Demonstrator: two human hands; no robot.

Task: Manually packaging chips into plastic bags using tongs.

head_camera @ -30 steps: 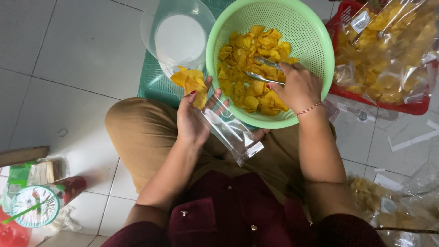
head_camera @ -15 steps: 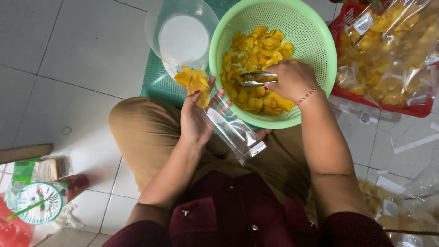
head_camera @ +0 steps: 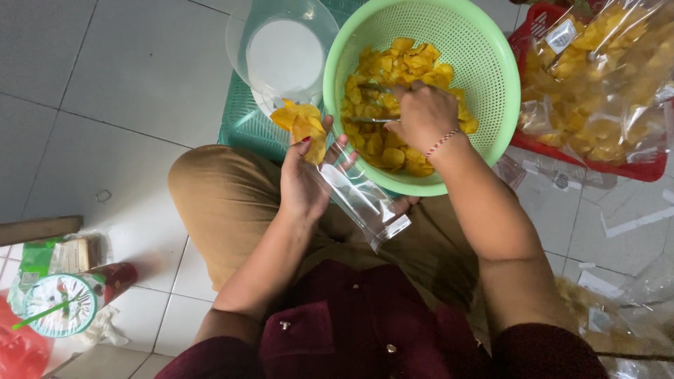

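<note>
Your left hand (head_camera: pixel 303 184) grips a barely filled clear bag (head_camera: pixel 358 198) while your right hand (head_camera: pixel 420 116), closed on tongs (head_camera: pixel 372 119), picks chips (head_camera: pixel 393 77) from the still-heaped green basket (head_camera: pixel 484 42).

Soft even daylight, faint shadows, sharp focus

Top: you wear a dark maroon garment with small round metal studs at the chest.
Sleeves: pushed up above your elbows.
Trousers: tan.
Right wrist: thin red-and-white beaded bracelet (head_camera: pixel 442 142).
Left hand (head_camera: pixel 303 184): red-painted nails.
</note>
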